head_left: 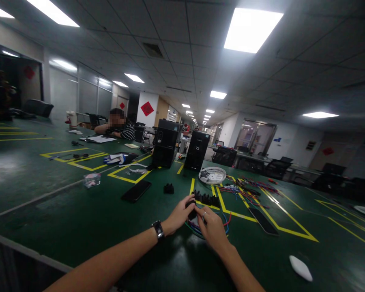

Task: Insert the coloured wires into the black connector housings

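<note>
Pinching the block (192, 213) snugly in our left hand (180, 215), seemingly to steady it, we touch it with our right hand (213, 229), whose grip we cannot tell.

Green tabletop (146, 243) looks smooth and glossy; the basket (212, 176) looks plastic.

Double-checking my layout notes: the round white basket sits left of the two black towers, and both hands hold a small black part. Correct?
No: the head view shows the basket right of the towers. Both hands do hold the small black part.
</note>
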The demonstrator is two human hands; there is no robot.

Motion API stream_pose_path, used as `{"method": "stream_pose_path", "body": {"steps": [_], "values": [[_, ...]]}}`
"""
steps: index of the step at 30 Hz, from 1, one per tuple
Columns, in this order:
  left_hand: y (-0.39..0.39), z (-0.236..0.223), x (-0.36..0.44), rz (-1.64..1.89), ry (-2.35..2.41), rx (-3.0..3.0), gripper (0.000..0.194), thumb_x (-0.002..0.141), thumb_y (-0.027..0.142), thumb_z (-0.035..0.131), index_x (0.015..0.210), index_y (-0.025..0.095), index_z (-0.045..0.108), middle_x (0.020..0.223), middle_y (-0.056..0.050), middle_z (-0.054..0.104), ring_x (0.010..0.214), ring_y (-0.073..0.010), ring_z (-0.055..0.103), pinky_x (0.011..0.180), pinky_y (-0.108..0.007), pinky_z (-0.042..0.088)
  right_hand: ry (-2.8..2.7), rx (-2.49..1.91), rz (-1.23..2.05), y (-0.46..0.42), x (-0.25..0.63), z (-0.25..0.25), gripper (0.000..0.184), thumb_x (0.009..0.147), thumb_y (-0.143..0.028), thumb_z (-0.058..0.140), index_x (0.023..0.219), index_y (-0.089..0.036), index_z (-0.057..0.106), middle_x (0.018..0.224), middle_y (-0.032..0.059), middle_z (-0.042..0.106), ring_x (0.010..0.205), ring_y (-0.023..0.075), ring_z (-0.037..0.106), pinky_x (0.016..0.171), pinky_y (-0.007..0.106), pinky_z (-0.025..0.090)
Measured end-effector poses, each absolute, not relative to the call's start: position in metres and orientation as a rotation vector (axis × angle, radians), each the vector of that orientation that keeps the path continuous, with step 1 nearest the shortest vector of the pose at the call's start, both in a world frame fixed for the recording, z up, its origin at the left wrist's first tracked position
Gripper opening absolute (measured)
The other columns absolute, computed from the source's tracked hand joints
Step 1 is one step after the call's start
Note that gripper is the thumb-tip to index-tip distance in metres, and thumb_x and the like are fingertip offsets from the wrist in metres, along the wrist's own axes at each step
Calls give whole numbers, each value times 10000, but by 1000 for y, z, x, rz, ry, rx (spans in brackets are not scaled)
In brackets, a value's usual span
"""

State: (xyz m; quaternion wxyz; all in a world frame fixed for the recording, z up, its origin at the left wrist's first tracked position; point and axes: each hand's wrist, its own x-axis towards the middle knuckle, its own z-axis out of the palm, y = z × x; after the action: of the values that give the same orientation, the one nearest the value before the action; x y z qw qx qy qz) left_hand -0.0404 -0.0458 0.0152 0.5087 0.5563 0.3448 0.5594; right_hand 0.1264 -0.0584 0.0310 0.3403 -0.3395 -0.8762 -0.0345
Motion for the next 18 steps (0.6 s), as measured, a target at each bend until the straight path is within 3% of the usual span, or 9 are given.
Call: {"method": "stream_pose_path", "body": {"steps": [8, 15, 18], "values": [[-41, 17, -50, 1443, 982, 1692, 554, 843, 234, 519, 1382, 193, 400, 1306, -116, 564, 1222, -209, 517, 1079, -383, 346, -2233, -984, 2, -62, 125, 32, 184, 889, -192, 478, 1020, -207, 606, 878, 46, 667, 788, 191, 641, 721, 292, 483], [-46, 30, -51, 1492, 831, 1424, 662, 811, 317, 613, 1392, 201, 319, 1224, -128, 618, 1117, -205, 585, 986, -363, 429, -2148, -918, 188, -65, 119, 37, 193, 929, -208, 423, 898, -194, 613, 839, 50, 665, 798, 187, 631, 730, 279, 472], [-48, 32, -47, 1451, 739, 1287, 543, 864, 480, 515, 1305, 176, 426, 1082, -113, 667, 994, -201, 627, 906, -343, 468, -2101, -891, 254, -68, 113, 36, 198, 941, -231, 414, 920, -197, 608, 851, 49, 674, 816, 192, 637, 744, 280, 472]]}}
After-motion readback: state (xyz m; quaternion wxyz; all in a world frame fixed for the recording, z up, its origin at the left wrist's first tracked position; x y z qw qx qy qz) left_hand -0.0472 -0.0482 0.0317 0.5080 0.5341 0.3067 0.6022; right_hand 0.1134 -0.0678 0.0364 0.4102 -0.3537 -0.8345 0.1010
